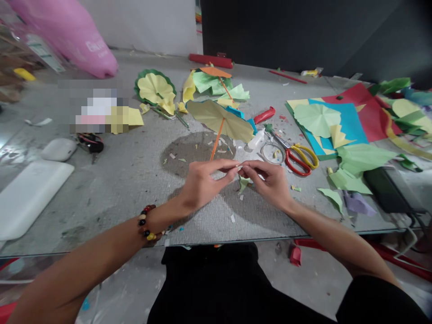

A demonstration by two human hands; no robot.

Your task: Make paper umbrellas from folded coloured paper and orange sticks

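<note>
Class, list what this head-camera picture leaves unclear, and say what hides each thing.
Head view:
- Small pale piece: mostly hidden by the fingertips of the left hand and right hand.
- Pixelated patch: blurred, contents unreadable.
- Shelf items: blurred and cut off by the left edge.

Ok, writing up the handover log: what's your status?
Left hand, right hand pinching a small pale piece. Paper leaf on orange stick just ahead. Scissors to the right, not in the way.

Pinched pale scrap (239, 167) too small to tell; pixelated patch (97, 108) unreadable.
</note>
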